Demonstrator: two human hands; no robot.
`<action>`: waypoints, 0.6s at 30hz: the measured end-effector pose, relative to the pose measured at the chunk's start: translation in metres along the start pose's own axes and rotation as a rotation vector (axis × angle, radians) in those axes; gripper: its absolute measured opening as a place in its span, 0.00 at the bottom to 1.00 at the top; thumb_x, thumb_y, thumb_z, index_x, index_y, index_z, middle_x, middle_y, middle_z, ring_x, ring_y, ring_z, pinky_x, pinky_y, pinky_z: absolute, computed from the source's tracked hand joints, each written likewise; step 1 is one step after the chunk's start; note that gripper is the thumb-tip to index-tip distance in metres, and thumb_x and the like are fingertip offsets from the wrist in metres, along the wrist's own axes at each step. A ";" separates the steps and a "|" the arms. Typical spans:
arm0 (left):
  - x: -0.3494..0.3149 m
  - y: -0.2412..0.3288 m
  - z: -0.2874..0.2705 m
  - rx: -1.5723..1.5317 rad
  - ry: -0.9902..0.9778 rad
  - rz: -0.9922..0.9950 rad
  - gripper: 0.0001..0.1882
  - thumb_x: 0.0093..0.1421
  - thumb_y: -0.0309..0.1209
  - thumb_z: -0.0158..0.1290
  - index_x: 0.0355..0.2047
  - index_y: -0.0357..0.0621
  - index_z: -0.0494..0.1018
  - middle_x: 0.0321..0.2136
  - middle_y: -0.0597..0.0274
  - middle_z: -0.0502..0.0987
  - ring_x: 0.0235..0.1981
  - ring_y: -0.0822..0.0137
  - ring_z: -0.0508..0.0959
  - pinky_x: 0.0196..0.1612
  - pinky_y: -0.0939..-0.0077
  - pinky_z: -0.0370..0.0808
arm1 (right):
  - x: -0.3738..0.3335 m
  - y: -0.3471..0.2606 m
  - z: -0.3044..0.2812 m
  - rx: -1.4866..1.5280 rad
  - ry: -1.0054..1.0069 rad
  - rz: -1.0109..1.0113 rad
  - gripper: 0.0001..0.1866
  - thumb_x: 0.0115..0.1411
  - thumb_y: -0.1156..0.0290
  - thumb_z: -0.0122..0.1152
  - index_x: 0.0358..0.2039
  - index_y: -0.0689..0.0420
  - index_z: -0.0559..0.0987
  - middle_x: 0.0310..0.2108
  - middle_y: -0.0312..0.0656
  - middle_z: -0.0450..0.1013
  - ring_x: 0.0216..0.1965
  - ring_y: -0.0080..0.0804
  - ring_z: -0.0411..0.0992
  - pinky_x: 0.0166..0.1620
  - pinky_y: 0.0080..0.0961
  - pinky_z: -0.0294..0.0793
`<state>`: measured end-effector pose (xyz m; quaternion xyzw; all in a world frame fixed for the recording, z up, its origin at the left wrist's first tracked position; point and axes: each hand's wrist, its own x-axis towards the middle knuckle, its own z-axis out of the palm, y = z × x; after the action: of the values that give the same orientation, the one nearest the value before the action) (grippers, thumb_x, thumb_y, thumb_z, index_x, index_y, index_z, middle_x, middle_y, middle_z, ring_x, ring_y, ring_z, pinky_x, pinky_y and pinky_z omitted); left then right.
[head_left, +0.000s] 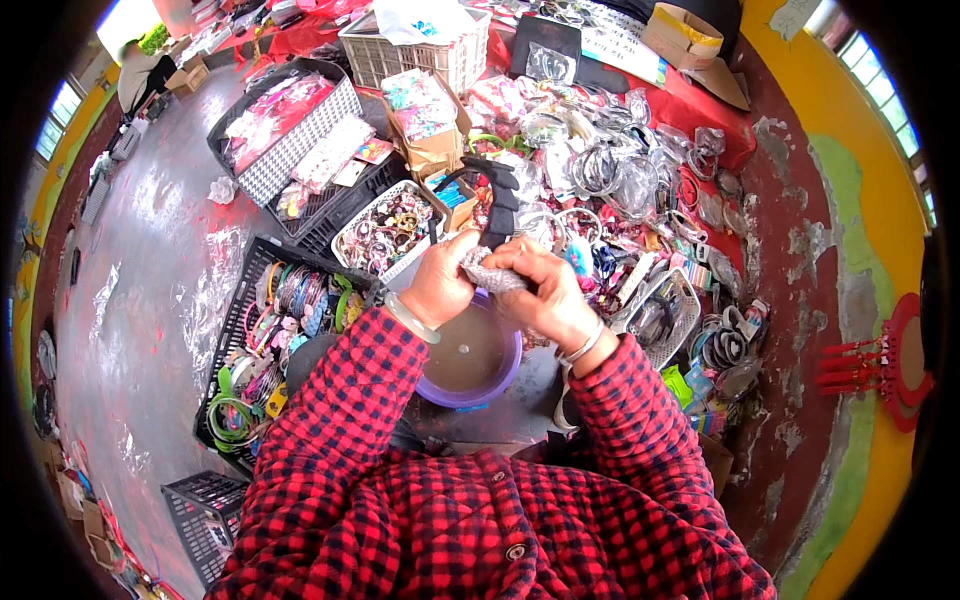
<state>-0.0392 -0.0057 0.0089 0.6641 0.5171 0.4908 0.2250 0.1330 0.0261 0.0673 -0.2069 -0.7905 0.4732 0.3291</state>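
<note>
Above a purple basin [513, 357] of murky water, both my hands are closed and close together. My left hand [441, 283] grips the lower end of a black headband [501, 205], whose curved band stands up beyond the fingers and carries thick, dark padded pieces. A crumpled grey cloth [492, 273] lies between the hands, against the headband. My right hand [552, 292] pinches that cloth, fingers curled over it. The part of the headband under the cloth and fingers is hidden.
Left of my arms stands a black crate [232, 345] of hair bands and bright trinkets. Beyond the hands is a white basket [347, 243] of small hair accessories. Bagged headbands [610, 165] pile up at the right, near a white basket [690, 318]. A black crate [195, 515] sits lower left.
</note>
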 end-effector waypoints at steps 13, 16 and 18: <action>0.019 0.035 -0.001 -1.399 -0.104 -0.495 0.19 0.60 0.35 0.44 0.48 0.35 0.64 0.41 0.49 0.72 0.32 0.69 0.72 0.39 0.78 0.68 | -0.005 0.006 -0.053 0.992 0.327 0.327 0.17 0.46 0.80 0.52 0.40 0.65 0.73 0.35 0.45 0.74 0.35 0.31 0.74 0.40 0.25 0.73; 0.014 0.029 0.003 -1.329 0.040 -0.584 0.20 0.61 0.37 0.44 0.47 0.35 0.65 0.39 0.46 0.73 0.30 0.69 0.72 0.38 0.78 0.68 | -0.002 0.007 -0.052 1.003 0.377 0.338 0.17 0.47 0.80 0.52 0.40 0.65 0.73 0.35 0.44 0.74 0.34 0.31 0.74 0.41 0.25 0.73; 0.011 0.016 0.004 -1.259 -0.056 -0.543 0.18 0.60 0.35 0.46 0.46 0.35 0.66 0.35 0.48 0.74 0.30 0.70 0.73 0.37 0.79 0.69 | 0.001 0.017 -0.053 0.906 0.444 0.298 0.15 0.50 0.80 0.52 0.41 0.63 0.72 0.35 0.43 0.74 0.34 0.29 0.73 0.41 0.25 0.73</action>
<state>-0.0288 -0.0004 0.0247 0.2662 0.2756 0.6068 0.6964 0.1707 0.0670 0.0704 -0.2493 -0.3800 0.7539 0.4745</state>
